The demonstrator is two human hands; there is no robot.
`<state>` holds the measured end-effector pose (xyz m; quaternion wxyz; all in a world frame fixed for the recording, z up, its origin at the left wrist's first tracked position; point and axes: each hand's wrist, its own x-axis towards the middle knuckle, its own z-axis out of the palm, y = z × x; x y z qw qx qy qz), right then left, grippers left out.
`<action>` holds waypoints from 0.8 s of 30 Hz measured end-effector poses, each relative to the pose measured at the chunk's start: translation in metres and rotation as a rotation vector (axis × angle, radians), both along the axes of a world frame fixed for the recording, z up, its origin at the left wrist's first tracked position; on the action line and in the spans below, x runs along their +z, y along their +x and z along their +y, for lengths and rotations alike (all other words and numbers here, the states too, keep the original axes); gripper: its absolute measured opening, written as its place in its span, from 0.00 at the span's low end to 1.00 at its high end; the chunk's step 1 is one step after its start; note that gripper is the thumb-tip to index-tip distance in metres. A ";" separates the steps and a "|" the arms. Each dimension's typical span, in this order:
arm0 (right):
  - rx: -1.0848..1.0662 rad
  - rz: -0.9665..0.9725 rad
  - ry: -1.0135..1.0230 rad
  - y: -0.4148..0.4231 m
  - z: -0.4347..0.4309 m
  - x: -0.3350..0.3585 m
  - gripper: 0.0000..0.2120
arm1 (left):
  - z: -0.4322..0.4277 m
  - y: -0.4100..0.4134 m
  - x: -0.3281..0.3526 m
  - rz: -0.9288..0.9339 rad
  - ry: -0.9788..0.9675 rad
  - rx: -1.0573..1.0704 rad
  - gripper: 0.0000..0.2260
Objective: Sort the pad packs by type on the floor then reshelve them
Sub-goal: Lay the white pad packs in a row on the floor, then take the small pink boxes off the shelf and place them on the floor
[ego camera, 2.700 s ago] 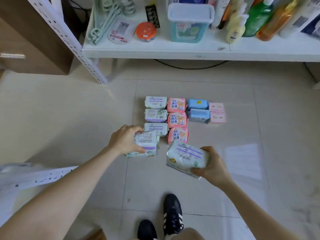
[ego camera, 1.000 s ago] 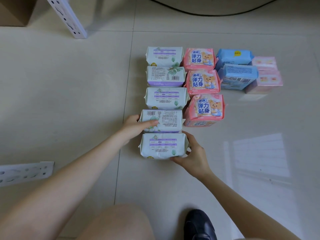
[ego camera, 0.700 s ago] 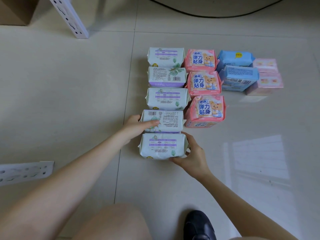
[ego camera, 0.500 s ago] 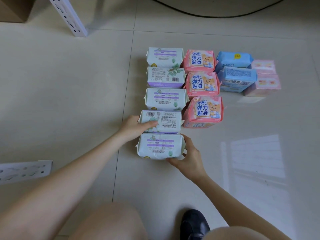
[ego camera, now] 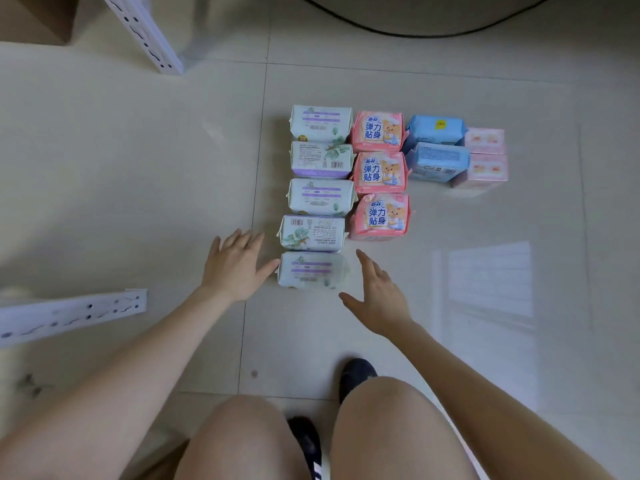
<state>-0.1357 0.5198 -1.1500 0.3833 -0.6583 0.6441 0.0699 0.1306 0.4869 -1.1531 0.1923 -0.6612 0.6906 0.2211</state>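
Pad packs lie in columns on the tiled floor. The left column holds several white-and-purple packs, the nearest one [ego camera: 312, 270] just below another [ego camera: 312, 233]. Beside them stand three pink packs with a bear print [ego camera: 380, 215], then two blue packs [ego camera: 437, 162] and two pale pink boxes [ego camera: 486, 167]. My left hand [ego camera: 235, 263] hovers just left of the nearest white pack, fingers spread, thumb tip almost at its edge. My right hand [ego camera: 377, 292] is open to that pack's right, holding nothing.
A white perforated shelf upright [ego camera: 143, 32] stands at the back left, and another white rail [ego camera: 69, 315] lies at the left. A black cable [ego camera: 415, 31] runs along the far floor. My knees and dark shoes [ego camera: 356, 374] fill the bottom of the view.
Both hands set the two white packs at the near end of the left column, then let go and drew back with fingers spread. My knees came into view.
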 end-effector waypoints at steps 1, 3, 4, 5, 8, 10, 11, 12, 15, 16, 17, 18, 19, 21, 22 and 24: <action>0.028 0.022 0.001 0.001 0.001 0.013 0.40 | 0.005 0.000 0.013 -0.011 0.015 -0.013 0.32; 0.072 0.055 0.010 0.002 0.006 0.040 0.39 | 0.014 -0.002 0.042 -0.020 0.037 -0.041 0.32; 0.088 0.070 0.016 0.003 0.009 0.054 0.38 | 0.019 -0.004 0.056 -0.022 0.047 -0.052 0.32; 0.105 0.088 0.021 0.004 0.012 0.068 0.38 | 0.023 -0.006 0.071 -0.022 0.059 -0.058 0.31; 0.154 0.147 0.029 0.005 0.021 0.111 0.37 | 0.036 -0.012 0.116 -0.033 0.088 -0.075 0.31; 0.174 0.180 0.032 0.005 0.026 0.141 0.36 | 0.044 -0.016 0.148 -0.042 0.098 -0.091 0.31; 0.180 0.195 0.030 0.005 0.028 0.156 0.36 | 0.047 -0.019 0.164 -0.040 0.100 -0.094 0.31; 0.185 0.210 0.025 0.005 0.029 0.172 0.35 | 0.051 -0.021 0.181 -0.039 0.102 -0.094 0.31; 0.198 0.245 0.000 0.005 0.030 0.221 0.34 | 0.060 -0.029 0.235 -0.048 0.108 -0.097 0.31; 0.199 0.251 -0.010 0.005 0.029 0.238 0.34 | 0.061 -0.031 0.253 -0.052 0.106 -0.101 0.30; 0.200 0.256 -0.025 0.004 0.028 0.256 0.34 | 0.063 -0.033 0.272 -0.053 0.100 -0.105 0.30; 0.202 0.261 -0.047 0.004 0.026 0.274 0.34 | 0.063 -0.034 0.290 -0.052 0.090 -0.111 0.29; 0.205 0.265 -0.073 0.003 0.023 0.292 0.34 | 0.062 -0.036 0.308 -0.053 0.079 -0.119 0.29; 0.205 0.270 -0.129 0.002 0.016 0.329 0.34 | 0.059 -0.040 0.344 -0.061 0.057 -0.136 0.28; 0.203 0.272 -0.157 0.001 0.012 0.347 0.34 | 0.056 -0.042 0.362 -0.065 0.045 -0.142 0.28; 0.205 0.285 -0.202 -0.002 0.004 0.384 0.34 | 0.049 -0.046 0.397 -0.064 0.009 -0.150 0.28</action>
